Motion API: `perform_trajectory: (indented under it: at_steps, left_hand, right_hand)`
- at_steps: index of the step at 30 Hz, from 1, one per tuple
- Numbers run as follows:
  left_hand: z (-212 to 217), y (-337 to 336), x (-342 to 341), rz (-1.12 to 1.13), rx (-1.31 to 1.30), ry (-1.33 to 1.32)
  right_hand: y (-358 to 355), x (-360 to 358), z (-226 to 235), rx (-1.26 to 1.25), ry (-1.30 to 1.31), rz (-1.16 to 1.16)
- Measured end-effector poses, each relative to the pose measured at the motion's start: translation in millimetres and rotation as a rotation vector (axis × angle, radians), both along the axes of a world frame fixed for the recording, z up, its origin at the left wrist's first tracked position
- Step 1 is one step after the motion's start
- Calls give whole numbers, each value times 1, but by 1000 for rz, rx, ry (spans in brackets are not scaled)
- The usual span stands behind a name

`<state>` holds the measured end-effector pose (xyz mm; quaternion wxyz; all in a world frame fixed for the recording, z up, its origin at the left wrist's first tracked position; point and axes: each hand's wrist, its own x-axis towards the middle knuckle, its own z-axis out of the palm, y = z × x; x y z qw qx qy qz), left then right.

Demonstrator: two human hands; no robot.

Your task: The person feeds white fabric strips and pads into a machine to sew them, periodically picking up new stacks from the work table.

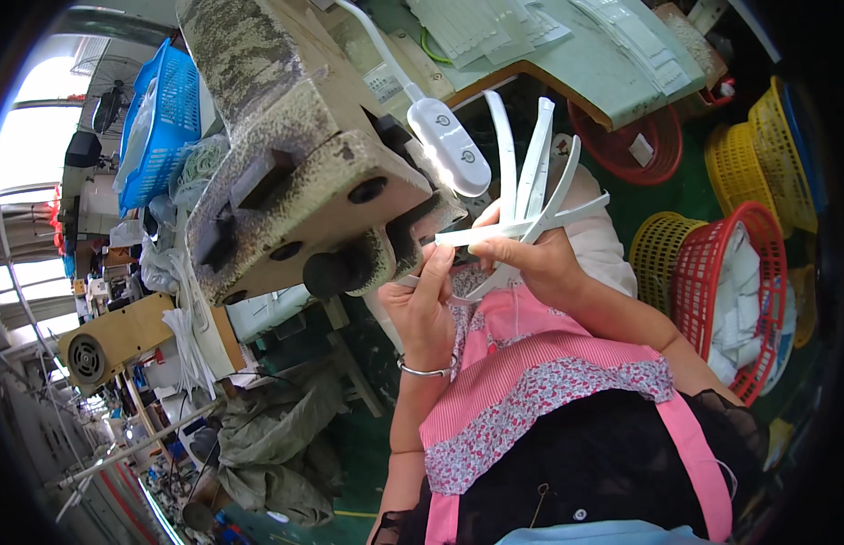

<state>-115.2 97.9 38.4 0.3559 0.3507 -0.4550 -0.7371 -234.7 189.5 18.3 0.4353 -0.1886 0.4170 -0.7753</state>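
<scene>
My left hand [422,313], a silver bangle on its wrist, is closed in a pinch at the end of a flat white strip [472,238]. To its right, my right hand [536,259] grips several white strips, with the thumb lying over them. Their free ends fan upward and to the right, and one strip [481,291] curves down in a loop between the hands. Both hands are above my lap, over a pink apron [549,354], just right of the sewing machine's head [349,191]. The machine's needle area is hidden from this side.
A white lamp unit [449,145] hangs by the machine. More white strips [635,41] lie on the green tabletop [567,77]. To the right are a red basket [681,291] of white pieces and yellow baskets [744,150]. Grey-green cloth [277,445] hangs at lower left; a blue crate [172,118] is upper left.
</scene>
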Motion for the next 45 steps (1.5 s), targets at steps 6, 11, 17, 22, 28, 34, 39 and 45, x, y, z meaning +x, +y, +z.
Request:
perform_trajectory:
  at_steps: [6,11,17,22,28,34,39,45]
  left_hand:
    - [-4,-2,-4,59,-6,23]
    - [-2,-2,-8,107,-85,-24]
    - [-4,0,-9,166,-114,-5]
    - [-7,-2,-4,131,-116,30]
    - [-8,-3,-4,122,-107,45]
    - [-15,-10,-2,128,-367,-90]
    - [-3,-15,-6,78,-451,-170]
    - [-5,-16,-5,71,-356,-129]
  right_hand:
    - [-9,-13,4,39,32,50]
    - [-12,-24,6,20,89,83]
    - [-11,-17,-4,24,45,81]
    - [-10,-3,-8,26,25,26]
    - [-13,5,-13,-15,-27,-11]
    - [-19,-14,6,24,61,19]
    - [-23,-43,13,12,91,167]
    - [-21,-47,12,27,41,214]
